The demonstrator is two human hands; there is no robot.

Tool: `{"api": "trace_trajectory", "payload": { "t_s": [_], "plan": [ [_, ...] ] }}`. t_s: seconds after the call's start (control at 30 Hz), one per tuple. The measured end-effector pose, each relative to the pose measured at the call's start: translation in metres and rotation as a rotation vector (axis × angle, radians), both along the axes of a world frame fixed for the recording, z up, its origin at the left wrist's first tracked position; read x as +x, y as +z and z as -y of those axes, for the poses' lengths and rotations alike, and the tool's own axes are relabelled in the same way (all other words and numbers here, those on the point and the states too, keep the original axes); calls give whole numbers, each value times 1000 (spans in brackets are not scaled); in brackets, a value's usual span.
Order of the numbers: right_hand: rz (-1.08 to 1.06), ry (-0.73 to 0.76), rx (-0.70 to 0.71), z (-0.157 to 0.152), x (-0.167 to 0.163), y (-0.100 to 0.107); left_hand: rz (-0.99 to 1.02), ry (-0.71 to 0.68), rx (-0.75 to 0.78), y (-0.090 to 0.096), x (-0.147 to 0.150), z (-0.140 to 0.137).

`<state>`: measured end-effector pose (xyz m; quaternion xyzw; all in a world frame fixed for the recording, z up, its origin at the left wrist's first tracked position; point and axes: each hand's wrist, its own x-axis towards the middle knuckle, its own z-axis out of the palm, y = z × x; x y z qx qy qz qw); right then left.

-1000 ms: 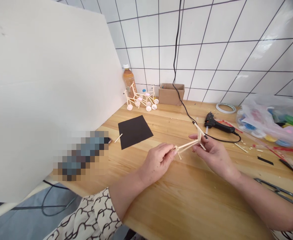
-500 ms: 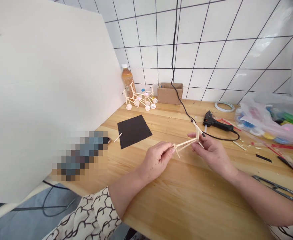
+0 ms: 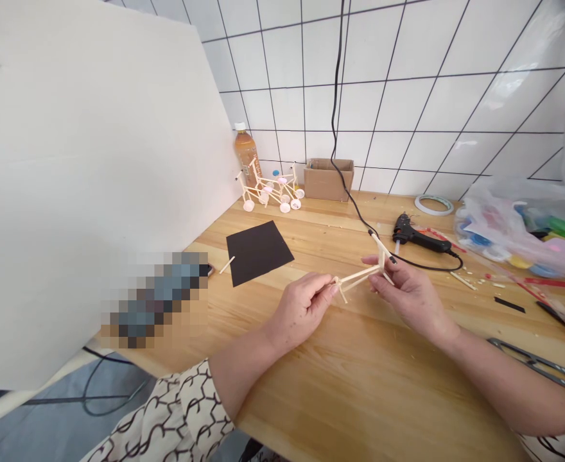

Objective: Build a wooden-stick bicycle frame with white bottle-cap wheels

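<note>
Between my two hands, a little above the table, is a miniature bicycle frame [image 3: 359,274] made of thin pale wooden sticks. Its handlebar stick has black ends and points up on the right side. My left hand [image 3: 306,305] pinches the frame's left end between thumb and fingers. At the other end, under the handlebar, my right hand [image 3: 410,292] grips the frame with thumb and fingers. Several similar small stick bicycles with round white wheels [image 3: 270,192] stand at the back of the table. Parts of the held frame are hidden behind my fingertips.
A black sheet [image 3: 259,252] with a loose stick lies to the left. On the right are a corded glue gun [image 3: 420,237], a tape roll [image 3: 434,205], scissors [image 3: 542,364] and a plastic bag [image 3: 528,224]. Behind stand a cardboard box [image 3: 329,179] and a bottle [image 3: 246,151].
</note>
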<state>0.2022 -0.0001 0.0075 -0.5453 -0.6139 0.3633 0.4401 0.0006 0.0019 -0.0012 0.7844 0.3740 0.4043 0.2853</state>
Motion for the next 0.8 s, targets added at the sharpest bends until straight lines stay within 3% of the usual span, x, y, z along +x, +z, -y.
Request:
{"api": "trace_trajectory", "payload": {
  "t_s": [0.8],
  "plan": [
    [7, 9, 15, -2, 1, -1, -3, -9, -13, 0, -1, 1]
  ]
}}
